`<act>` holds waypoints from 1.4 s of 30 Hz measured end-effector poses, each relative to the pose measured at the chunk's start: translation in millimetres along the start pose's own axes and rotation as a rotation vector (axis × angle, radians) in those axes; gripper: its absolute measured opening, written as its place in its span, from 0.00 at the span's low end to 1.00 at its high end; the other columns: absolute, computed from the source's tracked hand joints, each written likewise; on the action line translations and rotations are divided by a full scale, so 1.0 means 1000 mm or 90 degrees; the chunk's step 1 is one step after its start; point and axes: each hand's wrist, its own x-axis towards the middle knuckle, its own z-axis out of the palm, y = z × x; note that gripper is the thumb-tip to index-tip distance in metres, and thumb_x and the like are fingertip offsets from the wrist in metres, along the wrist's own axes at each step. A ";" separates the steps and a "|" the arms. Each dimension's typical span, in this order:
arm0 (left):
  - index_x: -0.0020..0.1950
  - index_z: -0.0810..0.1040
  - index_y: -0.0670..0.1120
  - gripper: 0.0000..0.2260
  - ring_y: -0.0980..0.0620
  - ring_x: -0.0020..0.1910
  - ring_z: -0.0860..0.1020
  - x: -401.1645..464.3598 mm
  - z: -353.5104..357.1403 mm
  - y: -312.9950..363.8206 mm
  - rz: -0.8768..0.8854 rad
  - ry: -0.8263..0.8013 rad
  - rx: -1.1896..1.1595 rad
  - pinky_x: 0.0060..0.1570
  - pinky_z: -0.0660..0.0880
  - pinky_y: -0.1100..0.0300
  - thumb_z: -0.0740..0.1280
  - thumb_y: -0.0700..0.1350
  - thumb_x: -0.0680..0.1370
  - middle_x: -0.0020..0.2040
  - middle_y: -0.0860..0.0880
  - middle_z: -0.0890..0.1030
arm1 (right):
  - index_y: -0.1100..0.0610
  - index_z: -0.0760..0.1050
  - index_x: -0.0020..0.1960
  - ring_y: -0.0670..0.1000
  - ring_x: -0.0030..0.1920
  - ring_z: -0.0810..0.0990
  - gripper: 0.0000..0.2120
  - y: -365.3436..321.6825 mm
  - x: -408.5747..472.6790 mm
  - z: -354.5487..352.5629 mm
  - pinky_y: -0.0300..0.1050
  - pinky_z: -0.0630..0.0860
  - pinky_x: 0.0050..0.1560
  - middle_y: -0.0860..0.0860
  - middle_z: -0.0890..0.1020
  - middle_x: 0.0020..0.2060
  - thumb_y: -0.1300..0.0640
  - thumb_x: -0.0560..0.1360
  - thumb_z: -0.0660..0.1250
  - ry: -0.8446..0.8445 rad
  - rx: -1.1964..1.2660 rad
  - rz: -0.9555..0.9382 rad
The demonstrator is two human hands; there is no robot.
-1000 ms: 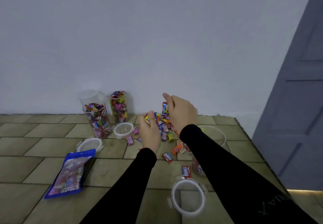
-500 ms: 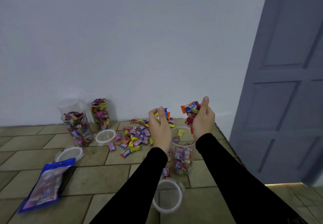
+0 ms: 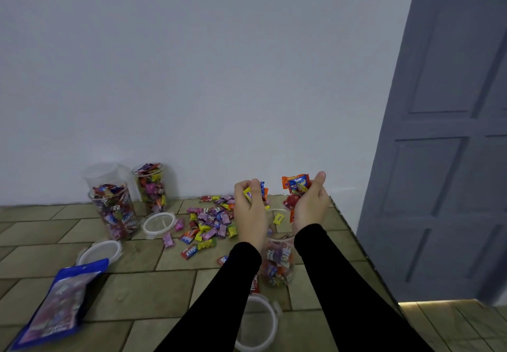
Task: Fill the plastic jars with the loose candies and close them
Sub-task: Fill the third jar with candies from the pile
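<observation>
Standing upright on the tiled floor (image 3: 153, 291) between the two black sleeves: clear, round plastic jar (image 3: 277, 263), mouth open, partly filled with wrapped sweets, one yellow candy (image 3: 279, 218) seemingly mid-drop over the rim. Directly above that mouth, left hand (image 3: 251, 209) with fingers curled round a small bunch of yellow, blue and orange wrappers; right hand (image 3: 308, 206) cupped and gripping a bigger bunch of orange, blue and red wrappers. Likely slips from here: letting both loads go at once over a narrow opening, so pieces bounce off the rim and skitter over the tiles; a wrist or sleeve brushing the light, part-full jar and tipping it. Just left of the jar, loose pile of pink, purple, yellow and red candies (image 3: 211, 222), still plenty to move. Near the bottom edge, white-rimmed clear round lid (image 3: 256, 327) lying flat close to the left sleeve, easily knocked. Further left by the pale wall, two jars heaped to the brim (image 3: 116, 209) (image 3: 151, 187), uncapped, with two more lids (image 3: 159, 222) (image 3: 100, 251) flat beside them; overfilling may stop the lids seating. Leftmost, a blue candy pouch (image 3: 59, 302).
</observation>
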 end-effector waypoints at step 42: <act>0.50 0.81 0.43 0.34 0.56 0.31 0.74 0.007 0.001 -0.067 -0.219 -0.175 -0.282 0.37 0.67 0.58 0.50 0.71 0.76 0.34 0.51 0.80 | 0.56 0.66 0.33 0.50 0.27 0.68 0.25 -0.002 0.002 0.004 0.44 0.65 0.31 0.51 0.69 0.25 0.41 0.81 0.51 -0.098 -0.123 -0.102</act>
